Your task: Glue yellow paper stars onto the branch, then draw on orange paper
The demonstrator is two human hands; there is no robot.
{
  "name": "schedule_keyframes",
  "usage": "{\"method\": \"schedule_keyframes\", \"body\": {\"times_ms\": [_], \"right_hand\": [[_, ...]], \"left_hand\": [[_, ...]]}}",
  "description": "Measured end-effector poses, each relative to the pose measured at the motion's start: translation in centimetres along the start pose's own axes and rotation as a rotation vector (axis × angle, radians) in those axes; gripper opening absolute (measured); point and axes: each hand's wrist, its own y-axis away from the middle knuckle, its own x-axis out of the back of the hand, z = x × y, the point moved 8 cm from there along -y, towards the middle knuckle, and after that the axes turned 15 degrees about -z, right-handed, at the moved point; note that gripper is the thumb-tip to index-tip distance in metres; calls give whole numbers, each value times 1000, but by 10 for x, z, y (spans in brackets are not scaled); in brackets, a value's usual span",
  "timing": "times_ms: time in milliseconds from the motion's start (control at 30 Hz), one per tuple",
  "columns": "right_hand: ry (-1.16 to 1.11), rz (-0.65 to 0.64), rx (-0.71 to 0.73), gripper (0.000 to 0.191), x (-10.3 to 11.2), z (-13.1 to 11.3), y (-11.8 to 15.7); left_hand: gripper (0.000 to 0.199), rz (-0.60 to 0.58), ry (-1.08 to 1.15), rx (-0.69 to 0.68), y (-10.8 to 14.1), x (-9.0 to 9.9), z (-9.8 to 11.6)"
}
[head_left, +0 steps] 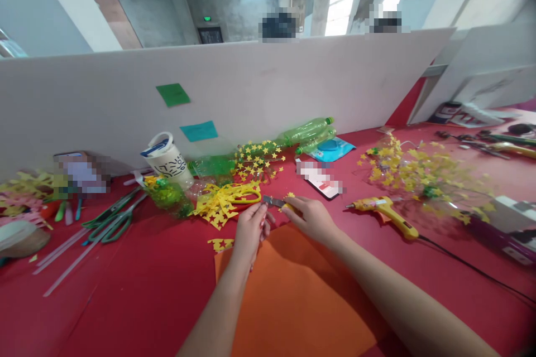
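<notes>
Just above an orange sheet (301, 290), my two hands are close together. My left hand (248, 231) is closed around a slim reddish stick, seemingly a pencil (252, 266), whose lower end shows below the fingers. The fingers hide most of it. My right hand (312, 217) grips a utility knife (274, 201) with a yellow handle, its blade pointing left toward my left fingertips. Right behind the hands lie yellow-handled scissors (247, 196) and a heap of yellow paper scraps (215, 203) with star-shaped holes.
A yellow hot glue gun (387, 215) with a black cord lies right. Behind are a phone (320, 179), green plastic bottles (307, 131) and yellow star sprays (419, 173). Green scissors (111, 223) and a white cup (167, 159) stand left. A white partition (272, 83) borders the red table (146, 301).
</notes>
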Motion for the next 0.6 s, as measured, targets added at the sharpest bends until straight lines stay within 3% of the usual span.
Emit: {"method": "schedule_keyframes", "body": {"times_ms": [200, 400, 600], "right_hand": [[-70, 68, -53, 31, 6, 9, -1], [-43, -4, 6, 30, 0, 1, 0], [-35, 7, -9, 30, -1, 4, -1]], "left_hand": [[30, -33, 55, 12, 1, -3, 1], [30, -31, 107, 18, -1, -3, -1], [29, -48, 101, 19, 0, -3, -1]]}}
